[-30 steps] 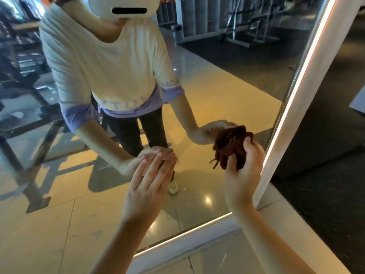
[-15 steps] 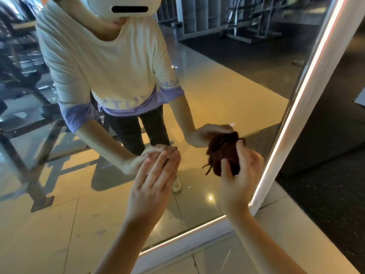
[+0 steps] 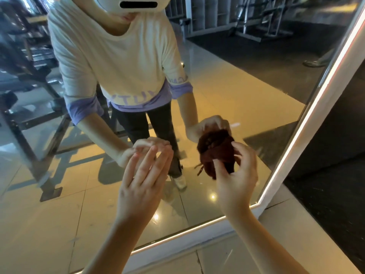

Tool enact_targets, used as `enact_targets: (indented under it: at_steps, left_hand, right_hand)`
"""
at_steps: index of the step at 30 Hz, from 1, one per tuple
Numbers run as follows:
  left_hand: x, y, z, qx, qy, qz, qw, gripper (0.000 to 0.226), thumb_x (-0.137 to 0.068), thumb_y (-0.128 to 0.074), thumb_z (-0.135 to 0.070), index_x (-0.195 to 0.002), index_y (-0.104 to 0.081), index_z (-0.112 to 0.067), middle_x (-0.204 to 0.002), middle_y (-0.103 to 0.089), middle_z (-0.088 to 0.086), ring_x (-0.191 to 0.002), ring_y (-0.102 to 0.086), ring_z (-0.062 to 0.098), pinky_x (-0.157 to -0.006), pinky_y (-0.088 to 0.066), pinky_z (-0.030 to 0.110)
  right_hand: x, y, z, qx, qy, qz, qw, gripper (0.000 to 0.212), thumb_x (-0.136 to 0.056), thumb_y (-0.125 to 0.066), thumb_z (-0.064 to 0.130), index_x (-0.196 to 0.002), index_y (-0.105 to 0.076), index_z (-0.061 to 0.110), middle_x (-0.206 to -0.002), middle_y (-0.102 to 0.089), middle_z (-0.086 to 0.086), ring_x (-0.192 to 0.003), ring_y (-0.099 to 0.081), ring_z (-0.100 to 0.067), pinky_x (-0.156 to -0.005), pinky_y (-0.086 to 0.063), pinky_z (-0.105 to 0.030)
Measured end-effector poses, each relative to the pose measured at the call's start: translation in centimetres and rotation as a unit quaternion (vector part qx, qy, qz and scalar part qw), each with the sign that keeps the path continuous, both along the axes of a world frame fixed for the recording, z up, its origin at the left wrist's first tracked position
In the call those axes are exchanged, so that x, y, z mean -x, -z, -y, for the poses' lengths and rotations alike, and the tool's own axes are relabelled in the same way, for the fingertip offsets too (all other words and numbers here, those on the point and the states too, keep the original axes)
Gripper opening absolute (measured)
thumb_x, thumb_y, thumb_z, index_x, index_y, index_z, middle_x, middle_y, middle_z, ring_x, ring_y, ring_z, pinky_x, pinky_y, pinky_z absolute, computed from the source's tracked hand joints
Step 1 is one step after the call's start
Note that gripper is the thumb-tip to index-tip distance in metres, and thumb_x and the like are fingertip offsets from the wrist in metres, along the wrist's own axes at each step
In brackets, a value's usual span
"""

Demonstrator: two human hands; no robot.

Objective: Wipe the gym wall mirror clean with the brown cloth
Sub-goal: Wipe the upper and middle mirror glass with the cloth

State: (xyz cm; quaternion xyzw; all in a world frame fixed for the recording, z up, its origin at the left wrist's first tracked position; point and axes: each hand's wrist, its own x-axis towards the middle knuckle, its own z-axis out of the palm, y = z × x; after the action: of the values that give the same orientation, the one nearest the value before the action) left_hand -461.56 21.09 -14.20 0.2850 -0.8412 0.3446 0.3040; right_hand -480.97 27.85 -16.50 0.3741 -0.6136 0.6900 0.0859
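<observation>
Now that the right hand (image 3: 237,178), fingers bunched around the brown cloth (image 3: 216,153), has slid left off the lit frame (image 3: 308,123), the mirror (image 3: 227,91) wipe's clearly ongoing, left hand (image 3: 141,184) open-fingered on the glass.

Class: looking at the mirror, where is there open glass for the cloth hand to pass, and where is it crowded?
Free glass lies left of the left hand and below both hands, down to the lit bottom frame. It is crowded where the right hand holds the brown cloth near the lit right frame.
</observation>
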Motion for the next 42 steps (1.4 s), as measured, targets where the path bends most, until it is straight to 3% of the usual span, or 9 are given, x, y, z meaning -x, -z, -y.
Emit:
enact_targets:
  at_steps: [6, 10, 14, 18, 24, 30, 36, 40, 42]
  left_hand:
    - [-1.4, 0.2, -0.2, -0.003, -0.01, -0.015, 1.0, 0.049, -0.099, -0.049, -0.015, -0.146, -0.044, -0.005, -0.153, -0.037, 0.01, -0.141, -0.037, 0.028, -0.118, -0.024, 0.048]
    - [-2.5, 0.8, 0.0, -0.047, -0.016, -0.027, 0.998, 0.063, -0.093, -0.054, -0.012, -0.151, -0.031, -0.008, -0.156, -0.03, 0.014, -0.153, -0.016, 0.027, -0.125, -0.008, 0.046]
    - [-3.1, 0.4, 0.2, 0.002, -0.013, -0.009, 1.0, 0.046, -0.1, -0.049, -0.014, -0.145, -0.046, -0.005, -0.153, -0.037, 0.011, -0.14, -0.037, 0.028, -0.12, -0.019, 0.046]
    - [-3.2, 0.3, 0.0, 0.014, -0.006, -0.014, 1.0, 0.058, -0.094, -0.057, -0.014, -0.149, -0.038, -0.008, -0.155, -0.035, 0.007, -0.141, -0.037, 0.025, -0.118, -0.024, 0.046]
    - [-3.4, 0.7, 0.6, 0.01, -0.004, -0.011, 1.0, 0.055, -0.095, -0.059, -0.014, -0.146, -0.043, -0.006, -0.153, -0.037, 0.009, -0.14, -0.037, 0.026, -0.119, -0.021, 0.045]
    - [-4.1, 0.8, 0.1, 0.007, -0.005, -0.011, 1.0, 0.074, -0.09, -0.068, -0.012, -0.154, -0.03, -0.008, -0.161, -0.025, 0.007, -0.143, -0.034, 0.025, -0.119, -0.022, 0.044]
    - [-5.0, 1.1, -0.1, 0.001, -0.006, -0.048, 0.999, 0.075, -0.088, -0.071, -0.011, -0.152, -0.031, -0.008, -0.159, -0.021, 0.004, -0.139, -0.038, 0.026, -0.12, -0.023, 0.045]
    - [-5.1, 1.3, -0.2, 0.001, -0.008, -0.057, 0.998, 0.077, -0.088, -0.072, -0.011, -0.152, -0.03, -0.008, -0.159, -0.021, 0.005, -0.143, -0.031, 0.024, -0.119, -0.023, 0.044]
    - [-5.3, 1.5, -0.2, -0.001, -0.015, -0.065, 0.998, 0.08, -0.087, -0.075, -0.011, -0.153, -0.029, -0.008, -0.159, -0.021, 0.005, -0.144, -0.027, 0.023, -0.12, -0.022, 0.043]
  right_hand:
    - [-4.7, 0.8, 0.3, 0.006, -0.025, -0.042, 0.999, 0.033, -0.084, -0.065, 0.015, -0.115, -0.053, 0.014, -0.114, -0.061, -0.011, -0.106, -0.06, -0.028, -0.091, -0.05, -0.021]
    - [-2.9, -0.7, 0.6, 0.031, -0.017, -0.067, 0.997, 0.034, -0.084, -0.07, 0.011, -0.115, -0.055, 0.009, -0.113, -0.06, -0.007, -0.106, -0.06, -0.026, -0.088, -0.053, -0.029]
    - [-4.1, 0.0, 1.1, 0.044, 0.039, 0.01, 0.998, 0.035, -0.088, -0.066, 0.01, -0.12, -0.051, 0.011, -0.119, -0.06, -0.016, -0.109, -0.059, -0.029, -0.089, -0.052, -0.029]
    - [-6.9, 1.1, 0.6, -0.006, -0.043, -0.061, 0.997, 0.031, -0.085, -0.063, 0.016, -0.115, -0.052, 0.015, -0.113, -0.061, -0.01, -0.104, -0.06, -0.026, -0.089, -0.047, -0.015]
    - [-3.7, -0.9, 1.5, 0.049, 0.05, 0.002, 0.998, 0.037, -0.088, -0.065, 0.002, -0.122, -0.052, -0.001, -0.12, -0.058, -0.02, -0.111, -0.059, -0.031, -0.088, -0.055, -0.043]
    - [-5.4, 1.3, 0.8, -0.023, -0.047, -0.264, 0.963, 0.028, -0.087, -0.058, 0.008, -0.114, -0.054, 0.012, -0.113, -0.064, -0.012, -0.105, -0.056, -0.026, -0.085, -0.051, -0.03]
    - [-5.2, -1.6, 2.1, 0.058, 0.005, -0.189, 0.98, 0.028, -0.094, -0.059, 0.009, -0.121, -0.052, 0.01, -0.122, -0.055, -0.008, -0.11, -0.055, -0.027, -0.097, -0.045, -0.028]
    - [-5.1, 2.0, 1.4, -0.008, -0.085, -0.427, 0.9, 0.013, -0.102, -0.049, 0.017, -0.113, -0.056, 0.015, -0.123, -0.054, 0.0, -0.103, -0.053, -0.023, -0.086, -0.051, -0.032]
    - [-4.0, 1.2, 1.3, -0.006, -0.073, -0.445, 0.893, 0.013, -0.103, -0.047, 0.015, -0.112, -0.057, 0.016, -0.122, -0.055, 0.0, -0.101, -0.053, -0.023, -0.084, -0.051, -0.035]
